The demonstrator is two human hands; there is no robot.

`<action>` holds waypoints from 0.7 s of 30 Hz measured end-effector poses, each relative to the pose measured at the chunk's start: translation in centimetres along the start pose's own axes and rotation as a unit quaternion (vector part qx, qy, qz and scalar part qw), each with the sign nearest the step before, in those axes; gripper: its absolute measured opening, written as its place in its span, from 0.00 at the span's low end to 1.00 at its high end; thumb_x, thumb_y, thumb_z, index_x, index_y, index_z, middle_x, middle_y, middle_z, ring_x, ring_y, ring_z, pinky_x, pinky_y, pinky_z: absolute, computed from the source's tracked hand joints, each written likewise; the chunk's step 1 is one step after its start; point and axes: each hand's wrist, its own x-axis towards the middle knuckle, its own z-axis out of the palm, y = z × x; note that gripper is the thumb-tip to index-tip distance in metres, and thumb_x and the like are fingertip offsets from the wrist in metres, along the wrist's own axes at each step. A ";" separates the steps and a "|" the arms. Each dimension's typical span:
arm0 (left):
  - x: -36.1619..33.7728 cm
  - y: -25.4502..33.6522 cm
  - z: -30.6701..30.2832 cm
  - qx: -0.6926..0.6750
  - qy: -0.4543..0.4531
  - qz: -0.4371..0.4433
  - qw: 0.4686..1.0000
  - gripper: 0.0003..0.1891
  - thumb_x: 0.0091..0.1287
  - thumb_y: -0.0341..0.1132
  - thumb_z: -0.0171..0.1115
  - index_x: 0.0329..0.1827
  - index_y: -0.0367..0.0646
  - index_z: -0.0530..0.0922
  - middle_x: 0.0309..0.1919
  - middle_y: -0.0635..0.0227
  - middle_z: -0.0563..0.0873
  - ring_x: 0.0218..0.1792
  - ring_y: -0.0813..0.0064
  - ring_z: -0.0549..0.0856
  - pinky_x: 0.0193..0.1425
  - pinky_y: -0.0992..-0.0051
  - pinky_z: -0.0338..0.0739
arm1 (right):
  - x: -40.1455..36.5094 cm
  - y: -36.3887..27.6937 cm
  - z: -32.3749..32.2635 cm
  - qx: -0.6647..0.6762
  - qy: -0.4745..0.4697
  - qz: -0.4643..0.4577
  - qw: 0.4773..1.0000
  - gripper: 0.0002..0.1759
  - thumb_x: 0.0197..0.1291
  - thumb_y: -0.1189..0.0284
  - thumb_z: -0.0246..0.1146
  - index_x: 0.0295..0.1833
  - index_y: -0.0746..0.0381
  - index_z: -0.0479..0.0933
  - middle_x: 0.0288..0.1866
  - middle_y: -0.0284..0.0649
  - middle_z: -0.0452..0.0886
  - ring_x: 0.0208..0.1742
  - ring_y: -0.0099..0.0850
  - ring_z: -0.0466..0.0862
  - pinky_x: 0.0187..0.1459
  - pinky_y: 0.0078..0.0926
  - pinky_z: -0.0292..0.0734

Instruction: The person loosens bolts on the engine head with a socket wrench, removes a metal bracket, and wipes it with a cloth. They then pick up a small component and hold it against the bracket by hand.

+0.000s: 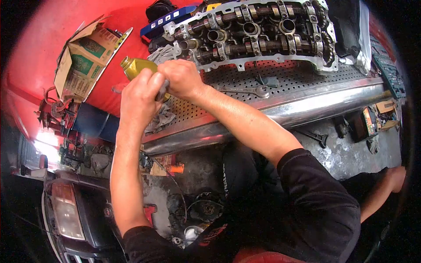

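My left hand (141, 95) and my right hand (180, 79) are close together over the left end of the perforated metal bench (298, 82), both closed. A small dark grey piece (163, 90) shows between them, mostly hidden by the fingers. Just behind them stands an open gold-coloured bottle (139, 66). A cylinder head (254, 37) with camshafts and round tubes lies along the back of the bench. In front of it rests a wrench (245, 91), near a crumpled dark scrap (267, 81).
Cardboard boxes (90, 55) stand at upper left, with a blue case (169, 23) behind the bench. Grey rags (162, 118) lie beside my hands. Another person's arm (383, 190) shows at lower right. A car's headlight (67, 210) is at lower left; a socket set (390, 70) is far right.
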 end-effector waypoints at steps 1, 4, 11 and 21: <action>0.2 0.1 0.1 0.003 0.016 -0.002 1.000 0.15 0.53 0.26 0.68 0.42 0.43 0.73 0.31 0.60 0.79 0.32 0.57 0.83 0.37 0.63 0.78 | 0.0 0.0 0.0 -0.016 -0.007 0.016 1.000 0.10 0.48 0.67 0.67 0.33 0.58 0.75 0.29 0.41 0.83 0.35 0.45 0.86 0.34 0.45 0.81; 0.4 2.4 1.2 -0.273 0.008 -0.399 0.875 0.14 0.57 0.26 0.68 0.43 0.41 0.72 0.24 0.67 0.76 0.26 0.69 0.83 0.30 0.67 0.77 | 0.8 -0.2 -0.6 -0.052 -0.128 0.087 0.987 0.10 0.48 0.66 0.67 0.33 0.58 0.76 0.30 0.42 0.83 0.35 0.45 0.86 0.34 0.46 0.81; -1.3 2.1 2.1 -0.399 0.159 -0.412 0.804 0.13 0.60 0.30 0.73 0.41 0.39 0.75 0.26 0.70 0.80 0.17 0.85 0.74 0.18 0.78 0.67 | 2.2 -0.9 -0.3 -0.070 -0.152 0.021 0.986 0.10 0.48 0.64 0.67 0.34 0.57 0.78 0.30 0.43 0.84 0.35 0.46 0.87 0.35 0.46 0.81; 1.4 -0.5 0.9 -0.187 0.052 -0.171 0.966 0.15 0.58 0.31 0.72 0.45 0.43 0.77 0.36 0.60 0.83 0.33 0.64 0.83 0.40 0.66 0.78 | 2.3 3.0 0.9 -0.060 -0.047 -0.053 0.996 0.07 0.47 0.69 0.66 0.32 0.55 0.76 0.29 0.40 0.81 0.35 0.43 0.85 0.38 0.43 0.80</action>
